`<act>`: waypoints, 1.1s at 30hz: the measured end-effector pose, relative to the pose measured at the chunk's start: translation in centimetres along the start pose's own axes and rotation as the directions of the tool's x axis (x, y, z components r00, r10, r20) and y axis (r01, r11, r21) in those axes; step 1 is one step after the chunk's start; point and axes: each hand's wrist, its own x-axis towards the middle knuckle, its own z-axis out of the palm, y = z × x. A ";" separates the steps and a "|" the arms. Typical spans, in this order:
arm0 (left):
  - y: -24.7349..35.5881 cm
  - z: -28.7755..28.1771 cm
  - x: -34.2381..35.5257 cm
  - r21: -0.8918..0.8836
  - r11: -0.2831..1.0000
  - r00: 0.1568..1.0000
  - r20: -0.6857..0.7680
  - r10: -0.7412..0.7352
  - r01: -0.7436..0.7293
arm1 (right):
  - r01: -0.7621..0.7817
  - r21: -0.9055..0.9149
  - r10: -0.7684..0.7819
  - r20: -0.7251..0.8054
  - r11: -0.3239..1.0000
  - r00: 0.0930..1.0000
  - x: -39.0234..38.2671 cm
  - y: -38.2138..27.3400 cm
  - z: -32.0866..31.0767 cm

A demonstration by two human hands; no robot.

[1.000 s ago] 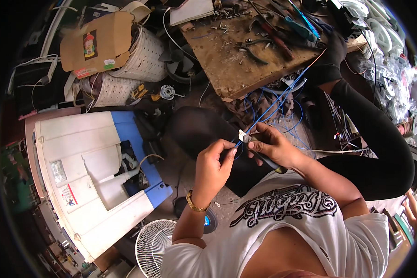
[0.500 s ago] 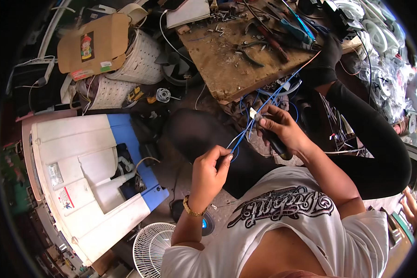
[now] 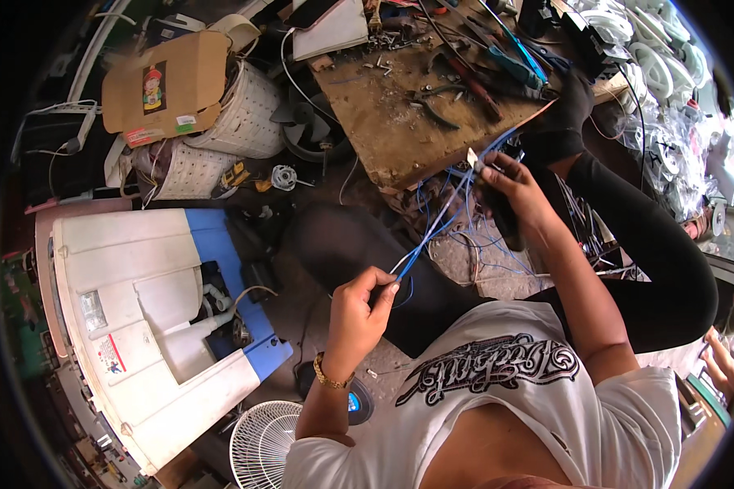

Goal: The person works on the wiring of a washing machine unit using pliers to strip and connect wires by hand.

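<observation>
- Cluttered workshop floor all round, with a low wooden board (image 3: 383,122) near the top of the view, its scuffed face strewn with small metal bits.
- On that board lie dark pliers (image 3: 440,106), a red-handled tool (image 3: 479,94) and, at the upper edge, a white pad (image 3: 334,31).
- Left hand (image 3: 359,308): thumb and forefinger pinched together on the blue wires (image 3: 435,231), just above the person's bent, black-clad leg (image 3: 342,244); a gold-coloured band (image 3: 328,373) circles the wrist.
- Right hand (image 3: 515,189): fingers curled round a dark-handled tool (image 3: 504,220), a small pale flat piece (image 3: 472,159) showing by the thumb — whether it belongs to the tool, I cannot tell.
- Those blue wires stretch slantwise from the left fingertips, past the right hand and up toward the board's right corner, near a dark-socked foot (image 3: 564,122); one end looks orange.
- More thin blue strands hang loose below the board.
- To the left stands a white and blue casing (image 3: 122,244); beyond it, an open cardboard box (image 3: 196,77) sits against a perforated white basket (image 3: 249,114).
- Bottom left — a white fan grille (image 3: 265,444), beside the person's left arm.
</observation>
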 end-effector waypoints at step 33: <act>-1.6 -1.1 -3.0 -0.042 0.992 0.990 -0.067 -0.124 0.121 | 0.015 0.070 -0.009 -0.082 0.997 0.997 0.3 -0.2 -3.6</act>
